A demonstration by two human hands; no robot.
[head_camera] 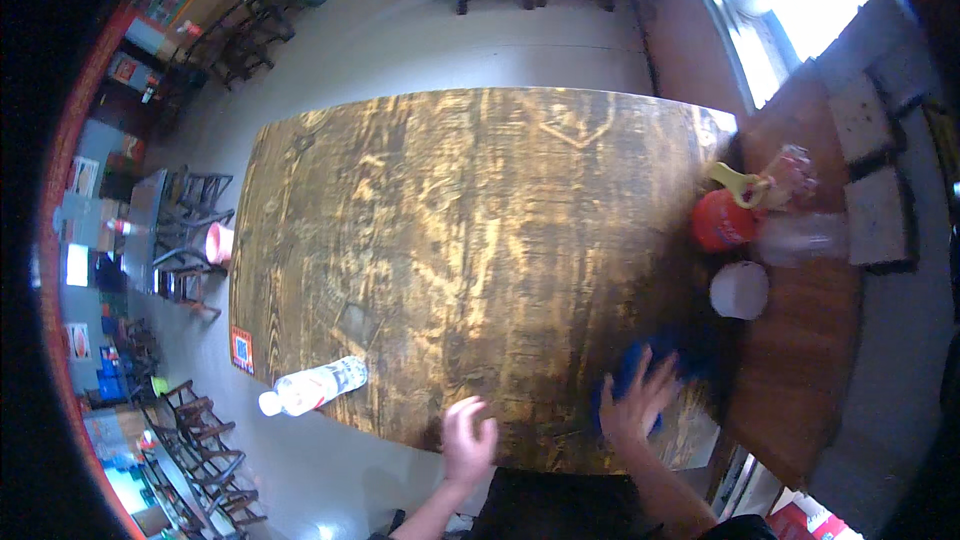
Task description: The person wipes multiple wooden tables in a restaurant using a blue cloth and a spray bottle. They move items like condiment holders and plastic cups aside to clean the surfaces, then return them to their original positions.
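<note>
A dark brown wood-grain table (450,240) spreads out before me. My right hand (641,399) lies with fingers spread over a blue cloth (628,371), holding it against the tabletop near the front right corner. Part of the cloth is hidden under the palm. My left hand (469,435) is at the table's near edge, fingers loosely curled, with nothing in it. To its left, a clear plastic bottle (319,386) with a white cap lies or leans near the front left corner; its exact pose is hard to tell.
Along the right side stand a red container (721,221), a yellow-green handled item (735,181), a white round object (739,290) and a clear plastic container (802,238). A printed sticker (241,349) marks the left corner. Dark wooden chairs (191,420) and a pink bin (219,243) stand beyond.
</note>
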